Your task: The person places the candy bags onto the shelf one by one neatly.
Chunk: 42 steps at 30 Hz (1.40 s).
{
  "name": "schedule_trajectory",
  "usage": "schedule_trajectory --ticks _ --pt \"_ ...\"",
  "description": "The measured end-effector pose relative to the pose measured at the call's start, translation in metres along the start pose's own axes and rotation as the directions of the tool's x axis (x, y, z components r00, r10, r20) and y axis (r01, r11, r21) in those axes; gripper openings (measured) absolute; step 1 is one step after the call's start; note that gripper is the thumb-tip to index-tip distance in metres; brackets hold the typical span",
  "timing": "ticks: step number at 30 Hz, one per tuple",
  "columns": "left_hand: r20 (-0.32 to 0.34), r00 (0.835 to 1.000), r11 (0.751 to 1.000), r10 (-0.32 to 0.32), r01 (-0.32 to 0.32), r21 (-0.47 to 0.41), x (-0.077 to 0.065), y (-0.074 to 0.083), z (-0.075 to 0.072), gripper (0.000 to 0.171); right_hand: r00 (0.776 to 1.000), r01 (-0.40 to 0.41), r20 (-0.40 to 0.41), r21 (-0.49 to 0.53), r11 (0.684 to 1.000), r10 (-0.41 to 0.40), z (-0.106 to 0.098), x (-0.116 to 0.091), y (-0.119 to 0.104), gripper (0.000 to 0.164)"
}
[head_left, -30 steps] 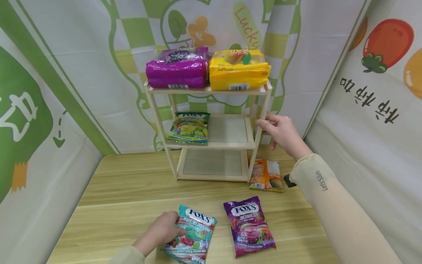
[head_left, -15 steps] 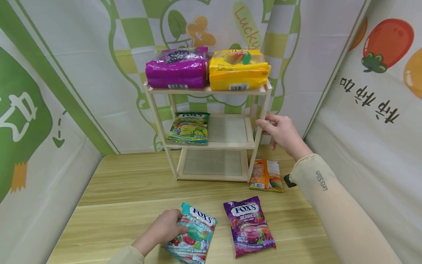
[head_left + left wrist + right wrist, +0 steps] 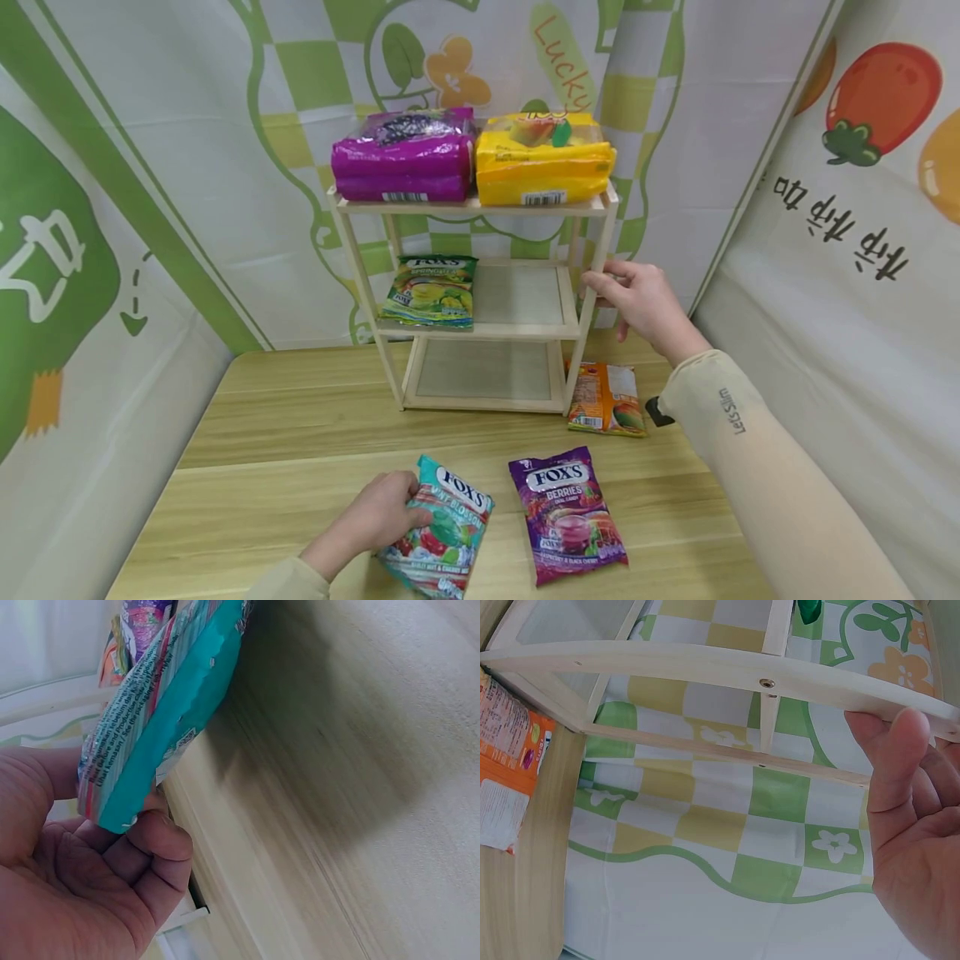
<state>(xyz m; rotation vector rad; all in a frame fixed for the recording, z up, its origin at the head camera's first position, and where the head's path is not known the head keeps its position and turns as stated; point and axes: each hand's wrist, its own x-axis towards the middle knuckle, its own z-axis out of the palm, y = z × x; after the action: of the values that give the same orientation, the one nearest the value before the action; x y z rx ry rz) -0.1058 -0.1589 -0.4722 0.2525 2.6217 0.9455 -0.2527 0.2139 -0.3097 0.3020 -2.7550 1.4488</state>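
My left hand point(image 3: 375, 515) pinches the left edge of a teal Fox's Mint Blossom candy bag point(image 3: 452, 533) between thumb and fingers. In the left wrist view the bag point(image 3: 169, 712) is tilted, its teal back seam showing, with a shadow on the table below. My right hand point(image 3: 647, 304) holds the right front post point(image 3: 588, 317) of a pale wooden three-tier shelf, its fingertips partly behind the post. Right of the teal bag, a purple Fox's Berries bag point(image 3: 570, 517) lies face up on the table. A green Fox's bag point(image 3: 431, 292) rests on the middle tier's left side.
Purple point(image 3: 405, 158) and yellow point(image 3: 545, 162) packs sit side by side on the top tier. An orange bag point(image 3: 607, 400) lies on the wooden table point(image 3: 300, 425) by the shelf's right foot. Printed fabric walls point(image 3: 810, 333) enclose the table at the back and sides.
My left hand has moved slightly up and right, raising the teal bag's left side and tilting it more. My right hand stays on the post.
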Motion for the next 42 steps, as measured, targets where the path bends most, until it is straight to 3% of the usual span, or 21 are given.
schedule_trajectory --ticks 14,42 --pt "-0.051 0.996 0.997 0.076 -0.077 -0.024 0.001 0.008 -0.004 0.022 1.0 0.006 -0.003 0.003 1.0 -0.006 0.0 0.0 0.0 0.076" --pt "-0.111 0.991 0.986 0.081 -0.096 -0.139 0.012 0.046 -0.027 0.018 1.0 0.018 -0.002 0.002 1.0 -0.018 0.001 0.001 0.001 0.074"
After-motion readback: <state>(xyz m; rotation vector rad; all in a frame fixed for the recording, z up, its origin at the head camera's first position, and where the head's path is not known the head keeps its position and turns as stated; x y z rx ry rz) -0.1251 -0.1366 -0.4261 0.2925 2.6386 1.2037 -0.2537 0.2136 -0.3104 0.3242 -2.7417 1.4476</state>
